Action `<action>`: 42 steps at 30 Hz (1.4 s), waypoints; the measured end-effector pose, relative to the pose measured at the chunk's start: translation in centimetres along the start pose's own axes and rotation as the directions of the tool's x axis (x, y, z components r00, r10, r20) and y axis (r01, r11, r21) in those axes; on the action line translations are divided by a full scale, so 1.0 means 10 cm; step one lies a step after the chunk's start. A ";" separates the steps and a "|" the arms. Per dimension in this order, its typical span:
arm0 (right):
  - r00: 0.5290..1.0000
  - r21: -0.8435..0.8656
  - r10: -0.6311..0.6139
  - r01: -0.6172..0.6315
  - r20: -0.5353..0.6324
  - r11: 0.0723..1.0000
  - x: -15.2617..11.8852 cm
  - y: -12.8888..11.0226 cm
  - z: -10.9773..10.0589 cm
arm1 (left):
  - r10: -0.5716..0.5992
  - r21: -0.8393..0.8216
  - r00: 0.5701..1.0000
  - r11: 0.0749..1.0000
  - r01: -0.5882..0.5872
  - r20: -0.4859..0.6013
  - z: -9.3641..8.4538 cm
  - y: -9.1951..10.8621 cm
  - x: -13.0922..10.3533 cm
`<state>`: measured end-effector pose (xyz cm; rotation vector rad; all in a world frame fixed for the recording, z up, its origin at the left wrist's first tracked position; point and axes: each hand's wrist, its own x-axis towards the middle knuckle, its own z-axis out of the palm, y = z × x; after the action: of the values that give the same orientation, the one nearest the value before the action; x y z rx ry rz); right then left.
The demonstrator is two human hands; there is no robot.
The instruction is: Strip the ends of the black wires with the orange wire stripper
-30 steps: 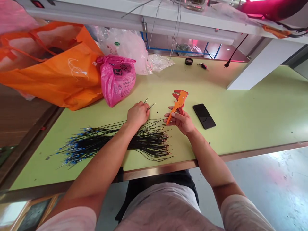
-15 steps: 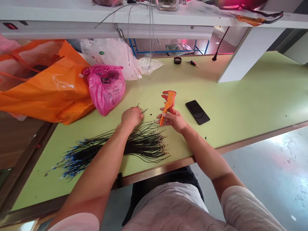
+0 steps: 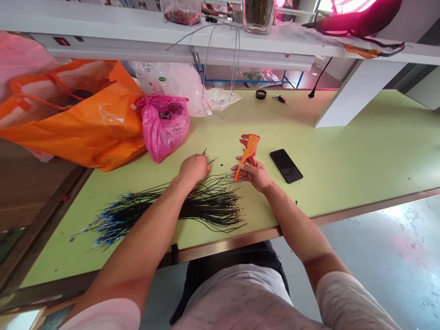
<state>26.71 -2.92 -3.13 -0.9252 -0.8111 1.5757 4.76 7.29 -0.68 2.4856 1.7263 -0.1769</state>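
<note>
In my right hand [image 3: 257, 175] is an orange and red wire stripper [image 3: 249, 149], held by its handles with the jaws pointing away from me. My left hand [image 3: 195, 168] is closed near the far side of a bundle of black wires [image 3: 202, 206], and a few thin wire ends [image 3: 213, 160] stick out past its fingers. The bundle lies on the green tabletop [image 3: 292, 133] under my left forearm, which hides part of it. Blue tips [image 3: 117, 220] show at the bundle's left end, small coppery ends at the right.
A black phone [image 3: 286, 165] lies right of the stripper. An orange bag [image 3: 85, 123] and a pink plastic bag [image 3: 165, 126] stand at the left. Farther back are a black ring [image 3: 261, 94], a key [image 3: 282, 99] and a white upright panel [image 3: 357, 94] under the shelf.
The view has shifted slightly, so the scene sits a little lower and farther right. Both hands keep nearly the same places and grips over the table.
</note>
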 end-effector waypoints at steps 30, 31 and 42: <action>0.887 -0.248 0.331 -0.258 0.323 0.934 -0.27 -0.14 0.23 | -0.062 -0.994 0.997 -0.099 -0.049 -0.043 -0.02 -0.14 -0.74; 0.882 -0.252 0.334 -0.259 0.332 0.932 -0.27 -0.15 0.24 | -0.067 -0.994 0.997 -0.097 -0.045 -0.039 -0.02 -0.14 -0.74; 0.835 -0.261 0.348 -0.254 0.426 0.931 -0.30 -0.15 0.27 | -0.126 -0.993 0.990 -0.095 -0.071 -0.059 0.04 -0.16 -0.72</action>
<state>25.35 -5.72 -0.12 -0.8496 -1.2212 2.0728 0.77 1.10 0.06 1.1562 1.0277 1.0069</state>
